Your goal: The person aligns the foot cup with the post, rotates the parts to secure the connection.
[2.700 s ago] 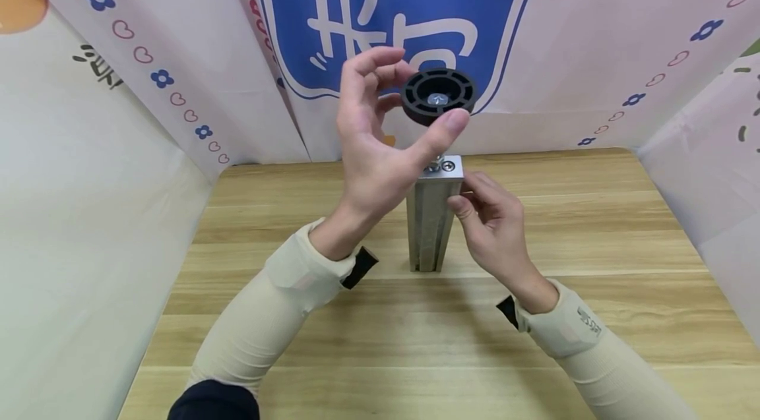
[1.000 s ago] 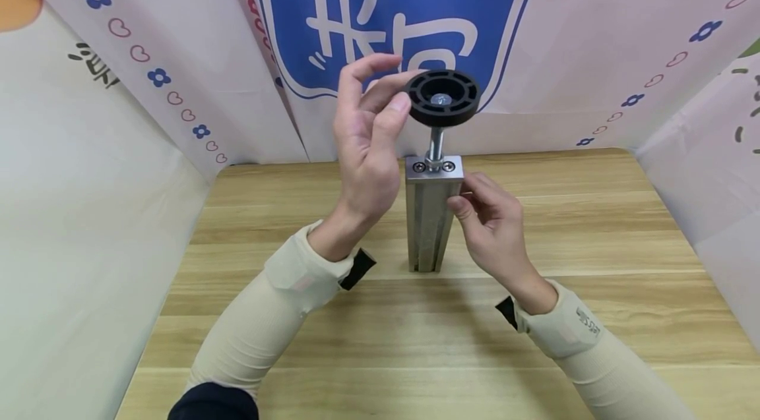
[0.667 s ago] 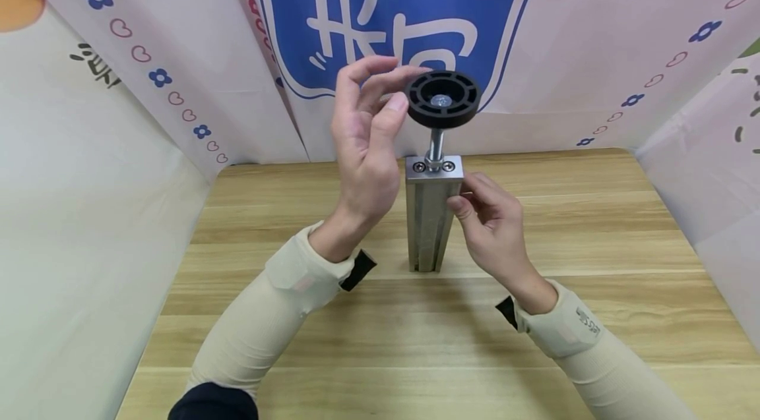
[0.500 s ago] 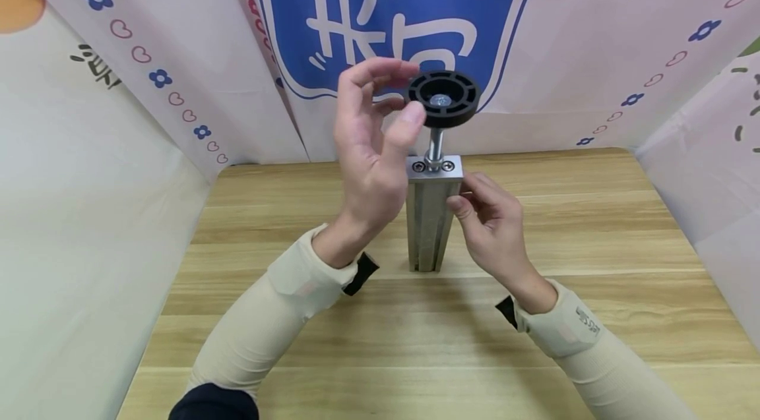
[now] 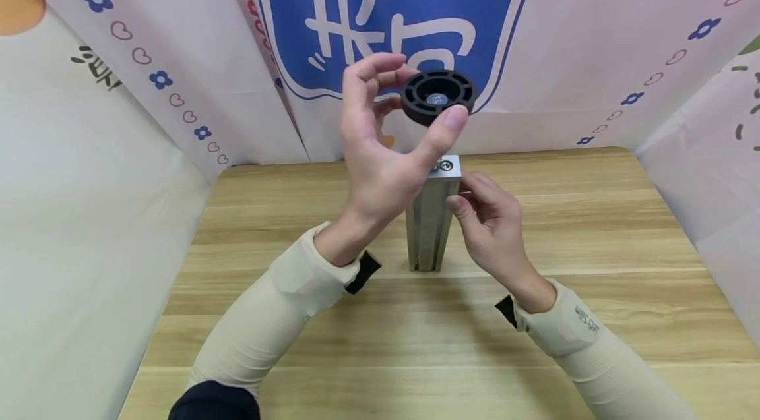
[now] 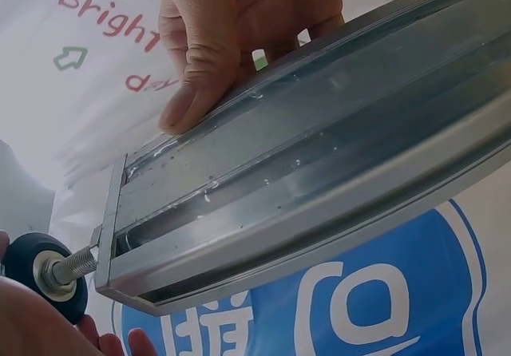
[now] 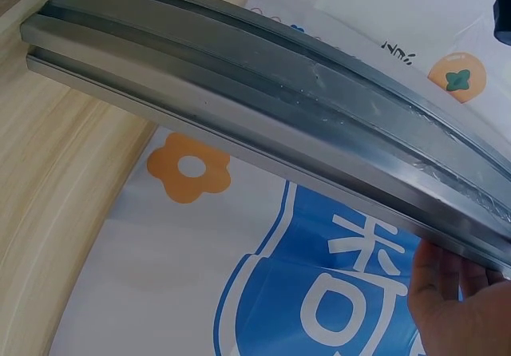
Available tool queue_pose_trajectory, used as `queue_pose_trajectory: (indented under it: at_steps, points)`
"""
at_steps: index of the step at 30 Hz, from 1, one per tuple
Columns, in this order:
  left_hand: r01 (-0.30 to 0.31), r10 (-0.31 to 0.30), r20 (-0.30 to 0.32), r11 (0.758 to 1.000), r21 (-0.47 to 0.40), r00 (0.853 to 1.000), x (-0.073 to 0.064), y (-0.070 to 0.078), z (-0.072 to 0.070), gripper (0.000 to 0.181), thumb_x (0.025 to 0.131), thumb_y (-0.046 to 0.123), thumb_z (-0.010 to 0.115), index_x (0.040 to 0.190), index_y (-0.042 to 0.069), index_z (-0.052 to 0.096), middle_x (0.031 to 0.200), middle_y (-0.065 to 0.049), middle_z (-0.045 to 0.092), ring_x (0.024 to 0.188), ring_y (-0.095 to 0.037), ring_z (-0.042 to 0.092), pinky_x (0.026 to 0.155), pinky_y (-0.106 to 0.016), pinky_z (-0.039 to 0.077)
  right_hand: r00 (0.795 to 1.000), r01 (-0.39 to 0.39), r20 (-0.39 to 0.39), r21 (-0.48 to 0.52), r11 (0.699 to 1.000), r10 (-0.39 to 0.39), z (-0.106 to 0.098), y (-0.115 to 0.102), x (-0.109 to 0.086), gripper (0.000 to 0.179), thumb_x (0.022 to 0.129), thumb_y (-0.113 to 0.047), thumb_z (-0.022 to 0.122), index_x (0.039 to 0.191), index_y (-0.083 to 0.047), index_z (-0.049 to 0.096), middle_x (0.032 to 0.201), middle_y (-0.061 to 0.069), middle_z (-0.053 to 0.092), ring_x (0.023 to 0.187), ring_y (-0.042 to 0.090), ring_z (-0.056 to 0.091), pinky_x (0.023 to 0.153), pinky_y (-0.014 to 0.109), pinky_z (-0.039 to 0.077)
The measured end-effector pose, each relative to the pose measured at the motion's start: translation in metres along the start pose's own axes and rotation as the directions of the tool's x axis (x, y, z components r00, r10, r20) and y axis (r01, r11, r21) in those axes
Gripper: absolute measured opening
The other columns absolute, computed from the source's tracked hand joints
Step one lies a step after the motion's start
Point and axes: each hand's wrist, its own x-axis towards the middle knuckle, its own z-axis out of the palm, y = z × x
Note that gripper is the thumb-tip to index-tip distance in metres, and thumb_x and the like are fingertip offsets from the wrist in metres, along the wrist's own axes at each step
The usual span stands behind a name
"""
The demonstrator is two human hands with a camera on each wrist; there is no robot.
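Observation:
An aluminium profile (image 5: pixel 429 229) stands upright on the wooden table, with a metal end plate (image 5: pixel 449 173) screwed to its top. Above the plate sits a black round levelling foot (image 5: pixel 415 109), with a bolt end at its centre. My left hand (image 5: pixel 382 169) grips the foot's rim, thumb at the front and fingers curled behind. A threaded rod (image 6: pixel 78 265) joins foot and plate in the left wrist view; my left hand hides it in the head view. My right hand (image 5: pixel 495 222) holds the profile's upper right side between thumb and fingers.
The wooden table (image 5: pixel 463 347) reaches back to a printed cloth (image 5: pixel 564 64) with a blue sign. White cloth walls (image 5: pixel 89 222) close in the left and right sides. A black wrist strap (image 5: pixel 363 272) sticks out below the left hand.
My left hand withdrew its thumb to the foot's left side, then swung it forward across the rim again, gripping the foot. My right hand and the profile have stayed in place.

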Motion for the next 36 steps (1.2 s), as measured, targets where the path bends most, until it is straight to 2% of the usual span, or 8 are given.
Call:
queue_pose_trajectory:
  at_steps: [4, 11, 14, 19, 25, 36]
  points:
    - [-0.005, 0.005, 0.007, 1.0, -0.023, 1.0, 0.0001, -0.0002, -0.0011, 0.064, 0.082, 0.023, 0.071, 0.13, -0.011, 0.046, 0.122, -0.026, 0.061, 0.116, -0.018, 0.058, 0.095, -0.032, 0.05, 1.0, -0.006, 0.001, -0.005, 1.0, 0.006, 0.0003, -0.0003, -0.0002, 0.042, 0.1, -0.017, 0.068, 0.128, 0.014, 0.067, 0.106, -0.012, 0.071, 0.085, 0.006, 0.062, 0.072, 0.015, 0.054]
    - [0.035, -0.032, 0.035, 0.994, -0.105, 0.999, -0.0016, -0.0008, -0.0042, 0.05, 0.089, 0.016, 0.059, 0.13, -0.007, 0.046, 0.124, -0.03, 0.069, 0.111, -0.032, 0.069, 0.095, -0.032, 0.052, 1.0, -0.025, -0.002, -0.005, 1.0, 0.025, 0.0006, -0.0016, -0.0001, 0.037, 0.099, -0.009, 0.068, 0.129, 0.013, 0.067, 0.108, -0.01, 0.072, 0.086, 0.007, 0.063, 0.073, 0.016, 0.055]
    - [0.045, -0.036, 0.061, 0.986, -0.163, 0.997, -0.0021, -0.0002, -0.0046, 0.043, 0.094, 0.013, 0.051, 0.13, -0.009, 0.044, 0.126, -0.032, 0.068, 0.109, -0.036, 0.069, 0.098, -0.035, 0.056, 0.999, -0.036, 0.001, -0.016, 0.999, 0.036, 0.0002, -0.0017, 0.0, 0.037, 0.1, -0.009, 0.067, 0.129, 0.013, 0.067, 0.108, -0.011, 0.072, 0.086, 0.007, 0.064, 0.073, 0.016, 0.055]
    - [0.085, -0.061, 0.111, 0.97, -0.228, 0.992, -0.0022, 0.0008, -0.0056, 0.04, 0.099, 0.01, 0.04, 0.133, -0.011, 0.04, 0.125, -0.036, 0.064, 0.113, -0.039, 0.069, 0.102, -0.045, 0.061, 0.999, -0.042, 0.009, -0.026, 0.999, 0.042, 0.0, -0.0014, -0.0004, 0.038, 0.101, -0.013, 0.066, 0.13, 0.012, 0.067, 0.108, -0.011, 0.072, 0.085, 0.007, 0.063, 0.071, 0.016, 0.054]
    - [0.106, -0.086, 0.111, 0.976, -0.189, 0.99, -0.0005, -0.0009, -0.0083, 0.044, 0.099, 0.014, 0.035, 0.134, -0.011, 0.04, 0.123, -0.036, 0.061, 0.117, -0.039, 0.068, 0.104, -0.041, 0.058, 1.0, -0.027, 0.006, -0.013, 1.0, 0.027, 0.0003, 0.0008, -0.0013, 0.041, 0.1, -0.016, 0.067, 0.128, 0.013, 0.067, 0.106, -0.011, 0.072, 0.083, 0.007, 0.061, 0.069, 0.016, 0.053]
    - [0.079, -0.066, 0.079, 0.981, -0.175, 0.995, 0.0014, -0.0011, -0.0096, 0.035, 0.104, 0.009, 0.033, 0.132, -0.011, 0.041, 0.117, -0.037, 0.066, 0.117, -0.042, 0.07, 0.115, -0.041, 0.05, 1.0, -0.022, 0.003, -0.014, 1.0, 0.022, 0.0, 0.0023, -0.0009, 0.044, 0.101, -0.021, 0.067, 0.128, 0.013, 0.068, 0.106, -0.011, 0.072, 0.082, 0.007, 0.061, 0.068, 0.016, 0.052]
